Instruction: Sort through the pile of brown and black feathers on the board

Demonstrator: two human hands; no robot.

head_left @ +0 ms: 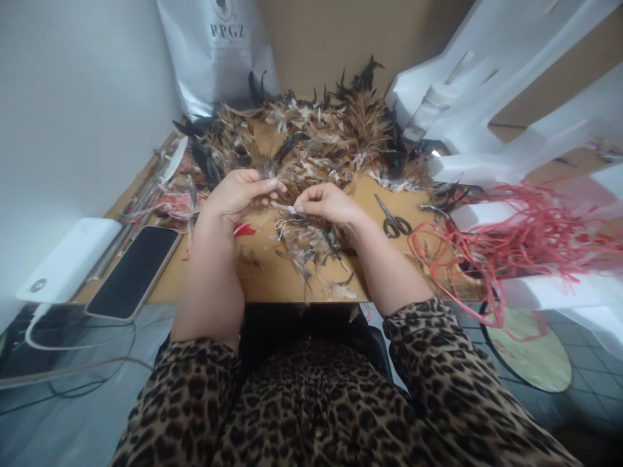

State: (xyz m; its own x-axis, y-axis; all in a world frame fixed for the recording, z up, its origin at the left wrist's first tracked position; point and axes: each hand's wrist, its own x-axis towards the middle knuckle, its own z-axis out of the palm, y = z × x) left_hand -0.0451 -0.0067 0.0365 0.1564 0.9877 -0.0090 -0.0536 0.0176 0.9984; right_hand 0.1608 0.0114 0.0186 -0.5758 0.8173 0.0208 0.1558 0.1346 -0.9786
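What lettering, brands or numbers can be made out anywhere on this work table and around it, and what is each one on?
"PPGZ": on the pale silvery plastic bag behind the feathers. The tiny line under it is too small to read; the round emblem above is cut off by the picture's edge.
Grey round mark on the white slab-shaped device with a cable: too blurred to read.
I can read nothing else.

Feathers (311,133) heaped on bench (267,279), before the bag (221,65). Scissors (393,217) right of heap's near end. Phone (135,272) left, beside power bank (71,259).
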